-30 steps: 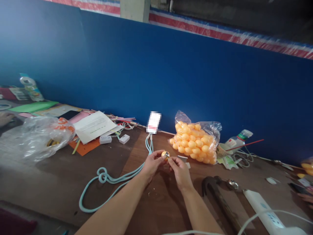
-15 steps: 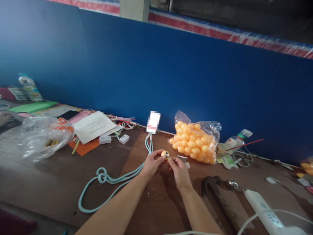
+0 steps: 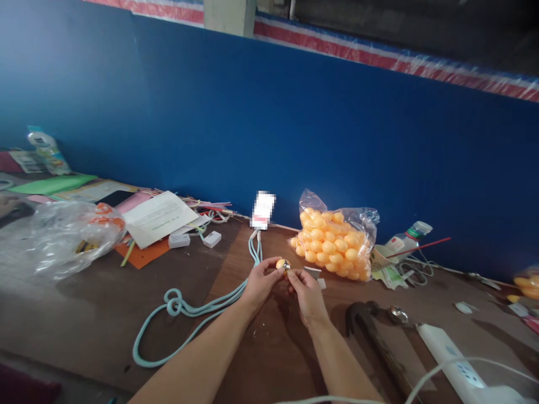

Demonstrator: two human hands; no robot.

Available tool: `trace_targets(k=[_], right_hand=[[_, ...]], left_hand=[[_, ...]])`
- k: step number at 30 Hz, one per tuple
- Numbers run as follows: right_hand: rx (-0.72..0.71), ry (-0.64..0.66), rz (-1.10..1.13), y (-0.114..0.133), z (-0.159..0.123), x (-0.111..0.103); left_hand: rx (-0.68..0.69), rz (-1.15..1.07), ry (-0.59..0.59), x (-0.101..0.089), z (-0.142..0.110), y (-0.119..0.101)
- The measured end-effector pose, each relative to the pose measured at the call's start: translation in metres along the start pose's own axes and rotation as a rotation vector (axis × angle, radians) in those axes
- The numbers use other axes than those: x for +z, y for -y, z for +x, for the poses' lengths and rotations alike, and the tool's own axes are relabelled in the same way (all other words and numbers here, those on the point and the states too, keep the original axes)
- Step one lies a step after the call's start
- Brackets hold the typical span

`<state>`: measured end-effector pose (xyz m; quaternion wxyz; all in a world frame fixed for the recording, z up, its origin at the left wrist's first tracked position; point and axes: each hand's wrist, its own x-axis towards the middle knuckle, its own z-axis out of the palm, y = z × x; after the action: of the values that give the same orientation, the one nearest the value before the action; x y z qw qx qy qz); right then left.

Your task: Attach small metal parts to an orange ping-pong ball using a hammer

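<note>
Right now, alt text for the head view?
Two bare hands meet at a small orange ball with a shiny silvery part, over a brown table. Beyond sits a clear bag of orange balls; a light-blue cord lies left, a hammer and white power strip right.

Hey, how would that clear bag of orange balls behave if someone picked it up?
The clear bag would probably feel floppy, since its loose top is crinkled. The smooth, rounded orange balls inside would likely shift as it lifts. Bulging unevenly around them, it may sag or slump.
</note>
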<state>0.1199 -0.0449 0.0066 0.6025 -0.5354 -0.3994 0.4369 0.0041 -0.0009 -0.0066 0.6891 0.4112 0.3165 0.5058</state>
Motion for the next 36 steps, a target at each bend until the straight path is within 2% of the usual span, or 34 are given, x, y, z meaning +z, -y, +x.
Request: trace_targets(k=[13, 25, 36], right_hand=[[0.033, -0.021, 0.065, -0.0065, 0.0016, 0.0012], [0.004, -0.004, 0.083, -0.0064, 0.0008, 0.0047], [-0.034, 0.005, 0.071, -0.0033, -0.0010, 0.0065]], left_hand=[[0.002, -0.010, -0.031, -0.0010, 0.0011, 0.0028], [-0.024, -0.087, -0.027, 0.0014, 0.0011, 0.0006], [0.019, -0.028, -0.037, 0.0020, 0.0009, -0.0014]])
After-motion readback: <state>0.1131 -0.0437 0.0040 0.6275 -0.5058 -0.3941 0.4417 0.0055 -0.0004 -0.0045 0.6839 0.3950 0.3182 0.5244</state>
